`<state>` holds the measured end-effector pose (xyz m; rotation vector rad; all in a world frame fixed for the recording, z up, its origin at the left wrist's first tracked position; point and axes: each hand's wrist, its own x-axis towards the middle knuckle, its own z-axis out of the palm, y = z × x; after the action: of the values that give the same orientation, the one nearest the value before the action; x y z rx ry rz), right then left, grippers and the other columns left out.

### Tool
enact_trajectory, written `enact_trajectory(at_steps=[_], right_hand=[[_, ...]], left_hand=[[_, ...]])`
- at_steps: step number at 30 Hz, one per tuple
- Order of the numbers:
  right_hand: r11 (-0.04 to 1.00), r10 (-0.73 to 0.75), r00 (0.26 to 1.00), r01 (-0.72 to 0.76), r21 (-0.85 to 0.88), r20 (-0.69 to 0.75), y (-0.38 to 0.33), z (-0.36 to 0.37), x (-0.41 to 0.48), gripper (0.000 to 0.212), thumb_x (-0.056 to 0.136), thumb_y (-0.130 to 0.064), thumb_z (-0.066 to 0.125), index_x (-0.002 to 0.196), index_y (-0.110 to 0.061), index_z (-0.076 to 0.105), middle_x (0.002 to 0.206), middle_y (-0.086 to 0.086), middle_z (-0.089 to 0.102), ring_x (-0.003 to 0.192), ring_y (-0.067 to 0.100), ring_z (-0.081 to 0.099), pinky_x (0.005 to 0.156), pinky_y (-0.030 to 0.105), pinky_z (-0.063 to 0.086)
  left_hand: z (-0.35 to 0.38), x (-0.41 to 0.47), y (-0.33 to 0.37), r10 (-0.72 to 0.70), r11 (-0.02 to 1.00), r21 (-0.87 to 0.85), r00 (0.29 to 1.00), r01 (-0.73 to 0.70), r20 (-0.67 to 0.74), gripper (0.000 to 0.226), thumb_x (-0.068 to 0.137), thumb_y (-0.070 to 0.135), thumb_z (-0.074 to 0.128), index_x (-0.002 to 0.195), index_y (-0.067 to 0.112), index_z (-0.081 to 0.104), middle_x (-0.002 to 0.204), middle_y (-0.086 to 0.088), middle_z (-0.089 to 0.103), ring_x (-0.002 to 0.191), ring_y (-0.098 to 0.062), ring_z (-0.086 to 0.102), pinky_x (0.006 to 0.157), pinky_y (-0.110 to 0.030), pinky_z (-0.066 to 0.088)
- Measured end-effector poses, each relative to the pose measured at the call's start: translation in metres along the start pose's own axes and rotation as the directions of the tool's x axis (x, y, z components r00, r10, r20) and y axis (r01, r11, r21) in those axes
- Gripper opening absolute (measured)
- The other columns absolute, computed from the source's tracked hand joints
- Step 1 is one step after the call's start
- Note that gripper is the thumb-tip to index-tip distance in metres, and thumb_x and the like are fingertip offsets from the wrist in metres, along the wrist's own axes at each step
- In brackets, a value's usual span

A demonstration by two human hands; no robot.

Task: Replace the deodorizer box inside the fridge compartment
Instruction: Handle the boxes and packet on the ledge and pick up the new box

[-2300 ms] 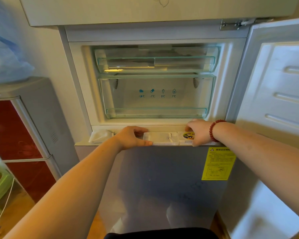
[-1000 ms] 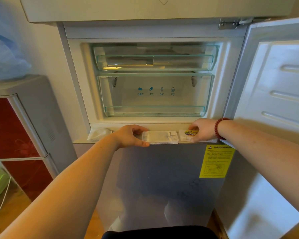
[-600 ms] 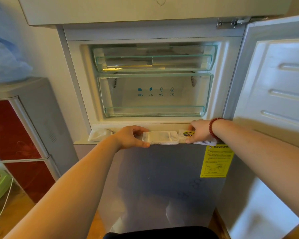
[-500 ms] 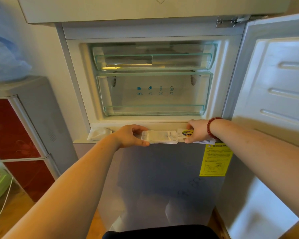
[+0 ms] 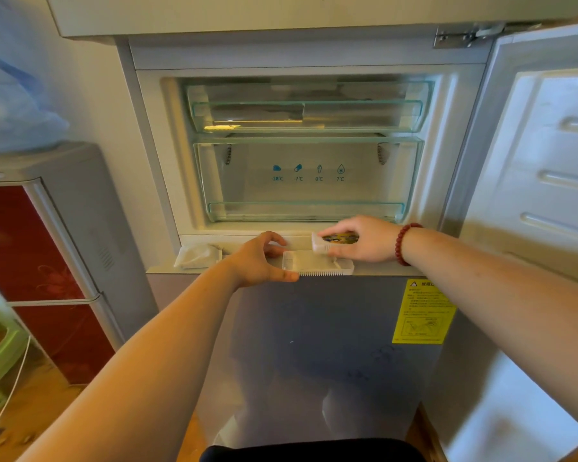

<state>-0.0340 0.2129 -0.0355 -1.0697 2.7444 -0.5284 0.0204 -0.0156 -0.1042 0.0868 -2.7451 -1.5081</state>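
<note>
My left hand (image 5: 259, 258) pinches the white vented tray (image 5: 317, 263) at the fridge ledge's (image 5: 167, 269) front edge while my right hand (image 5: 364, 240) grips the labelled deodorizer box (image 5: 334, 242) just above it; a careless tilt could drop either.

Single head view, wide-angle, looking forward-down, close to open fridge compartment (image 5: 307, 151).

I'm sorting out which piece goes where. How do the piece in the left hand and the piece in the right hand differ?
The slotted tray is plain white; the labelled piece carries a yellow and dark sticker. The slotted tray lies flat on the ledge, held at its end by the left hand; the labelled piece is lifted above it in the right hand. Both are white plastic.
</note>
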Motion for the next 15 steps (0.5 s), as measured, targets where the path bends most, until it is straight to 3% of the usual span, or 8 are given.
enact_trajectory(at_steps=[5,9,15], right_hand=[[0.991,-0.057,0.998,0.053,-0.126,-0.027,-0.015,0.031,0.019,0.048,0.088,-0.05,0.053,0.136,-0.043,0.046,0.145,-0.009,0.046,0.134,0.019,0.04,0.11,0.046,0.031],[0.971,-0.057,0.997,0.043,-0.233,-0.051,-0.021,0.041,0.026,0.047,0.091,-0.049,0.05,0.137,-0.043,0.044,0.142,-0.002,0.045,0.132,0.023,0.036,0.109,0.047,0.027],[0.975,-0.024,0.999,0.013,-0.222,-0.046,-0.02,0.045,0.028,0.046,0.09,-0.052,0.047,0.135,-0.048,0.043,0.139,-0.001,0.045,0.131,0.024,0.036,0.108,0.047,0.026]], left_hand=[[0.002,0.001,-0.001,0.013,1.0,0.015,1.0,-0.013,-0.01,0.066,0.053,0.032,0.092,0.107,0.03,0.056,0.118,0.0,0.064,0.11,-0.017,0.059,0.1,-0.04,0.047],[0.002,0.004,-0.003,0.023,0.999,0.025,1.0,-0.023,-0.012,0.062,0.059,0.025,0.091,0.111,0.025,0.057,0.115,0.0,0.067,0.109,-0.016,0.061,0.101,-0.039,0.046],[0.002,0.004,-0.003,0.025,0.999,0.022,1.0,-0.025,-0.004,0.064,0.058,0.028,0.091,0.112,0.023,0.059,0.113,0.003,0.068,0.108,-0.014,0.062,0.1,-0.038,0.047]])
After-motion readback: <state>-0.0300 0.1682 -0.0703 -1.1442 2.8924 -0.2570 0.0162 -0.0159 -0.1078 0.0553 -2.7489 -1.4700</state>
